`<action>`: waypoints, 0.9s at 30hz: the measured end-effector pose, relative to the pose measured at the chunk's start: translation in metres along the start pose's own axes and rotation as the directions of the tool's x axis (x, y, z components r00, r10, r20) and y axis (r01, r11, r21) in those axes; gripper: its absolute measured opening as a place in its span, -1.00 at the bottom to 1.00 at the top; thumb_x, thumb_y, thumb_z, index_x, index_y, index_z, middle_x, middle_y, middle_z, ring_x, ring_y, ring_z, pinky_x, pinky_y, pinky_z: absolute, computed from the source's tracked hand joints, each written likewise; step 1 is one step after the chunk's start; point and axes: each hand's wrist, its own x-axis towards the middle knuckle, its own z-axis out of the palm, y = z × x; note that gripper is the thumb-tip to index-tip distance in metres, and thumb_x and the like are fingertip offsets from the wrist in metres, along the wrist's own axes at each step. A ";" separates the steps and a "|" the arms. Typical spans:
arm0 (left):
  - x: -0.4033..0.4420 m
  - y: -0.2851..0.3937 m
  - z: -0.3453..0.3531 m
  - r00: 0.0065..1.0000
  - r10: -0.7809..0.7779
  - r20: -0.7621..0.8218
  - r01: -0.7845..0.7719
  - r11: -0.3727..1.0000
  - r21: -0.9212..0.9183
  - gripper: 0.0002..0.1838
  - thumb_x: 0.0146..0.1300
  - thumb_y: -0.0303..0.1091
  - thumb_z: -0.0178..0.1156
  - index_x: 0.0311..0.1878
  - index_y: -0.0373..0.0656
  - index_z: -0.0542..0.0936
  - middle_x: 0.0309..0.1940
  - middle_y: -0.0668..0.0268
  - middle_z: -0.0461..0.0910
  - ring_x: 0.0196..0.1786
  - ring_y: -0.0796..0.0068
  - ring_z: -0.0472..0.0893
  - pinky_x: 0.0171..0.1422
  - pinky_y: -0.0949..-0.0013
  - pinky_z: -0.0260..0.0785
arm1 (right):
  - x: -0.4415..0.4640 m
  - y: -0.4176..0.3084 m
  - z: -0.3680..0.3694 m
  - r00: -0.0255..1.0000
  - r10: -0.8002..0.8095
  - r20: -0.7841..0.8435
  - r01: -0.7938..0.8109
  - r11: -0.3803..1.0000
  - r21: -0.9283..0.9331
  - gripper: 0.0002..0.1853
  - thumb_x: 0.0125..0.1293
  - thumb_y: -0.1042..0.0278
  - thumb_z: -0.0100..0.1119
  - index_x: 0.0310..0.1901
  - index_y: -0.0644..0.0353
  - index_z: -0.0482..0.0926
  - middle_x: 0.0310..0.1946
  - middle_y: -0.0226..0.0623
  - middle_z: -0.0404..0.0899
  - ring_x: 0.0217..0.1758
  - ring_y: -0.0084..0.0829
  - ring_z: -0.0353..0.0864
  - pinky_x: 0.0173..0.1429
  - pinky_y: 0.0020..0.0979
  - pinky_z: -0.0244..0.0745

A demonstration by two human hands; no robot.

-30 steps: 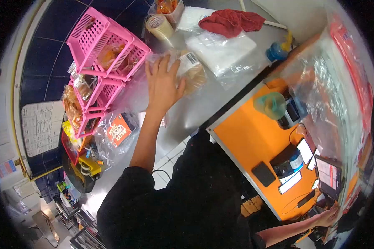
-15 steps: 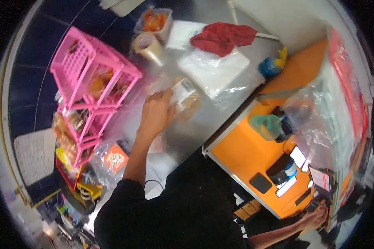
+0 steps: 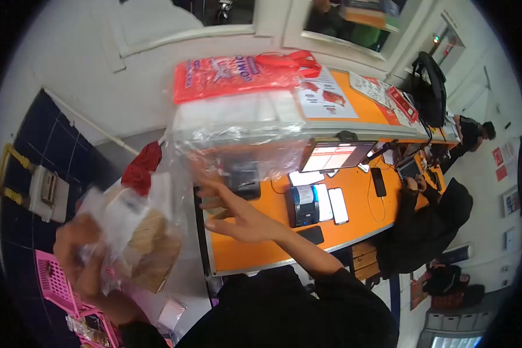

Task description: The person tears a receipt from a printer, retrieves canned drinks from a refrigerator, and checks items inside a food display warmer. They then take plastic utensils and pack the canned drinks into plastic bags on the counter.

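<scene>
My left hand (image 3: 81, 249), blurred by motion, is closed on a clear plastic bag (image 3: 113, 223) at the left. Against or inside this bag is a brown paper packet (image 3: 151, 249) with a white label (image 3: 124, 206); I cannot tell which. My right hand (image 3: 243, 217) reaches left over the orange desk, its fingers apart and holding nothing. Its fingertips are close to the hanging plastic edge of a stack of white bags (image 3: 238, 110); contact is unclear. A red printed bag (image 3: 238, 75) lies on top of that stack.
On the orange desk (image 3: 255, 255) stand a small black printer (image 3: 303, 206), several phones and a screen (image 3: 339, 156). A co-worker (image 3: 429, 226) in black sits at its right end. Pink baskets (image 3: 55, 284) and a red cloth (image 3: 142, 168) are at the left.
The view has swung right toward the desk. My left hand, earlier over the brown packet on the metal counter, now holds it up with the plastic bag. My right hand has come into view.
</scene>
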 end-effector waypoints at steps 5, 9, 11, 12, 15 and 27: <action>0.144 0.094 0.114 0.855 0.448 0.261 -0.459 0.888 -0.021 -0.77 -0.06 -0.46 0.17 -0.29 -0.36 0.58 -0.33 0.06 0.60 -0.27 0.13 0.60 -0.06 0.31 0.41 | 0.005 -0.030 -0.092 0.979 0.174 0.103 -0.201 0.804 0.559 -0.13 0.36 -0.21 0.21 0.52 0.02 0.06 0.40 -0.10 0.28 0.37 -0.05 0.41 0.31 -0.04 0.48; 0.231 0.150 0.218 0.712 0.587 0.386 -0.537 0.809 -0.239 -0.78 0.12 -0.56 0.10 -0.15 -0.40 0.55 -0.26 0.05 0.62 -0.16 0.16 0.61 0.08 0.30 0.42 | -0.033 -0.093 -0.193 0.980 0.123 -0.156 0.004 0.775 0.632 -0.09 0.35 -0.42 0.06 0.47 0.13 0.13 0.38 -0.10 0.32 0.35 -0.03 0.45 0.32 0.12 0.45; 0.272 0.176 0.269 0.629 0.644 0.435 -0.579 0.762 -0.290 -0.79 0.18 -0.56 0.09 -0.12 -0.41 0.54 -0.20 0.07 0.63 -0.10 0.28 0.61 0.14 0.34 0.41 | -0.050 -0.114 -0.237 0.948 0.096 -0.303 0.112 0.790 0.602 -0.09 0.34 -0.47 -0.03 0.44 0.20 0.30 0.40 -0.08 0.38 0.43 -0.16 0.41 0.47 -0.04 0.33; 0.290 0.186 0.297 0.589 0.688 0.425 -0.630 0.720 -0.292 -0.79 0.19 -0.55 0.07 -0.12 -0.41 0.53 -0.21 0.06 0.63 -0.10 0.29 0.61 0.14 0.33 0.42 | -0.055 -0.124 -0.260 0.936 0.074 -0.343 0.157 0.787 0.596 -0.09 0.34 -0.46 -0.03 0.43 0.20 0.31 0.38 -0.07 0.40 0.41 -0.15 0.44 0.46 -0.04 0.36; 0.332 0.213 0.387 0.570 0.687 0.450 -0.742 0.666 -0.076 -0.72 0.16 -0.52 0.13 -0.05 -0.32 0.61 -0.20 0.05 0.68 -0.07 0.14 0.67 0.12 0.18 0.46 | -0.062 -0.140 -0.331 0.877 0.061 -0.476 0.229 0.819 0.526 -0.13 0.30 -0.45 -0.01 0.37 0.19 0.40 0.29 -0.09 0.50 0.30 -0.16 0.55 0.38 -0.06 0.45; 0.351 0.258 0.496 0.680 0.616 0.398 -0.733 0.579 0.357 -0.55 0.27 -0.42 0.24 0.23 -0.28 0.54 0.16 0.03 0.56 0.24 0.13 0.53 0.38 0.12 0.40 | 0.039 -0.070 -0.595 0.314 -0.305 -0.899 0.325 0.924 -0.200 -0.32 0.21 -0.26 0.11 0.14 0.19 0.58 0.09 -0.07 0.60 0.18 -0.08 0.54 0.33 -0.05 0.30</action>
